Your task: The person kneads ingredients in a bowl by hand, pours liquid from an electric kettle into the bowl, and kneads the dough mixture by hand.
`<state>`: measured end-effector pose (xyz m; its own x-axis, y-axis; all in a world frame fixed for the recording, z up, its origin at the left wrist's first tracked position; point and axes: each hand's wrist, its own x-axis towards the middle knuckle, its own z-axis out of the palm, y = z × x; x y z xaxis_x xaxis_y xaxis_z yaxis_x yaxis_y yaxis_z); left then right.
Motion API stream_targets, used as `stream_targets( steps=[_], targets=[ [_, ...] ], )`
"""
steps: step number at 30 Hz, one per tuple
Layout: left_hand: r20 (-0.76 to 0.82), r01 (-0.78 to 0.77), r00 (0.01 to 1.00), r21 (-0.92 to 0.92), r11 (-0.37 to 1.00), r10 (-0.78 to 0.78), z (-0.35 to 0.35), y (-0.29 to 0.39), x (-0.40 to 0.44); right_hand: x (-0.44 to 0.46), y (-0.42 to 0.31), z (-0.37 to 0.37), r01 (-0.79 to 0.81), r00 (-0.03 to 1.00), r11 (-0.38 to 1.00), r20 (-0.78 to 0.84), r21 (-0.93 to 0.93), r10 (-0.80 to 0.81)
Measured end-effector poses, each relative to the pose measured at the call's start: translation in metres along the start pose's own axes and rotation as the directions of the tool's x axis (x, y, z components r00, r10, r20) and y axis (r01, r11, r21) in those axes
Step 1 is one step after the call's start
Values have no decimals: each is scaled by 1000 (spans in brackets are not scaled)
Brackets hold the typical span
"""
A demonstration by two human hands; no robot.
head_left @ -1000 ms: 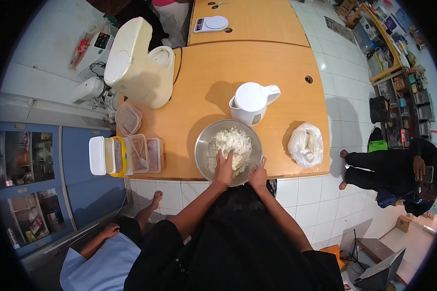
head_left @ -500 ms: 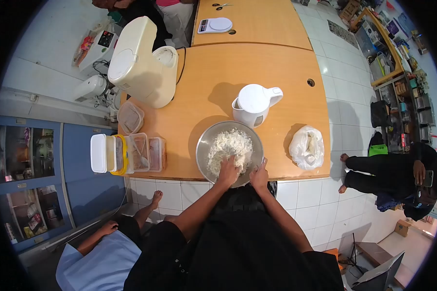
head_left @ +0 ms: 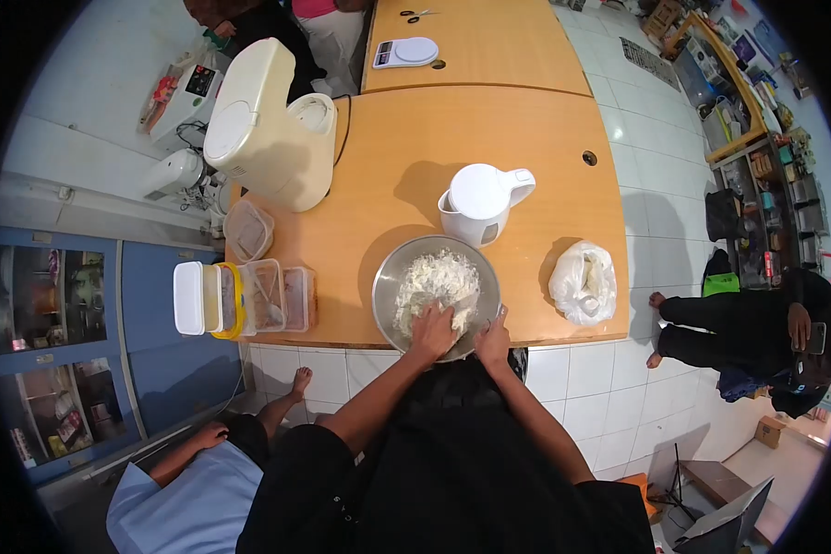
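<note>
A metal bowl (head_left: 391, 277) at the table's front edge holds white, crumbly floury dough (head_left: 439, 277). My left hand (head_left: 431, 334) is down inside the bowl, its fingers pressed into the dough and partly hidden by it. At the bowl's right rim, my right hand (head_left: 493, 341) grips the rim with closed fingers. Just behind the bowl stands a white kettle (head_left: 478, 198), its handle pointing right. A white plastic bag (head_left: 584, 284) with something pale inside sits to the right.
A large cream machine (head_left: 277, 138) stands at the table's left, with plastic containers (head_left: 268, 294) in front. A white scale (head_left: 406, 53) and scissors (head_left: 417, 16) lie at the back. One person (head_left: 189, 485) sits at lower left; another (head_left: 739, 323) is at right.
My left hand has gone deeper into the dough, its fingers earlier more spread and now bunched lower in the bowl. My right hand stays on the rim.
</note>
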<state>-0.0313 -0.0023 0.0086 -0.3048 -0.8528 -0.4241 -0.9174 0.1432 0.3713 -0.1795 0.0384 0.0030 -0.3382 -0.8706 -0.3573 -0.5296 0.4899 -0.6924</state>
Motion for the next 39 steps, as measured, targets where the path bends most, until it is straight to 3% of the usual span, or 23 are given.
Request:
stream_targets(
  steps=[2, 5, 8, 11, 14, 15, 18, 22, 25, 29, 32, 35, 39],
  targets=[
    [-174, -6, 985, 17, 1000, 9, 17, 4, 8, -2, 0, -1, -54, 998, 998, 40, -12, 54],
    [-228, 27, 973, -20, 999, -31, 27, 9, 20, -4, -3, -1, -60, 998, 997, 14, -47, 60],
    [-313, 113, 944, 2, 994, -106, 51, 2, 43, -4, -3, -3, 44, 999, 999, 0, -31, -44],
    [-419, 39, 908, 67, 997, -7, 42, -3, 62, -10, -3, -5, -89, 994, 995, 73, 41, 86],
    [-395, -17, 917, 96, 995, 54, 32, -8, 84, -9, 3, 0, 18, 1000, 998, -7, 55, -17],
    [-377, 18, 925, 165, 986, 46, 28, -9, 92, -10, 4, 1, 15, 1000, 998, -11, 54, -15],
    [-441, -37, 894, 114, 993, 84, 17, -13, 99, -9, 3, -1, -16, 1000, 999, -12, 39, 17],
    [-369, -74, 926, 17, 997, 75, 3, -19, 89, -9, -5, -3, -61, 998, 997, -2, 38, 61],
    [-421, -127, 895, 73, 989, 147, -1, -17, 77, -7, -4, -1, -80, 997, 997, -4, 20, 80],
    [-193, -199, 960, 33, 980, 201, -9, -14, 57, -7, 1, 2, -11, 1000, 1000, -19, 0, 11],
    [-153, -54, 987, 36, 998, 58, 12, -22, 68, -4, 2, 4, -92, 996, 996, -4, -21, 92],
    [-331, -42, 943, 15, 999, 45, -8, -14, 65, -7, -8, -5, -61, 998, 998, 18, 16, 61],
    [-307, 47, 951, 43, 998, -31, -38, 7, 56, -4, 0, 4, -70, 997, 998, -34, -9, 69]
  ],
)
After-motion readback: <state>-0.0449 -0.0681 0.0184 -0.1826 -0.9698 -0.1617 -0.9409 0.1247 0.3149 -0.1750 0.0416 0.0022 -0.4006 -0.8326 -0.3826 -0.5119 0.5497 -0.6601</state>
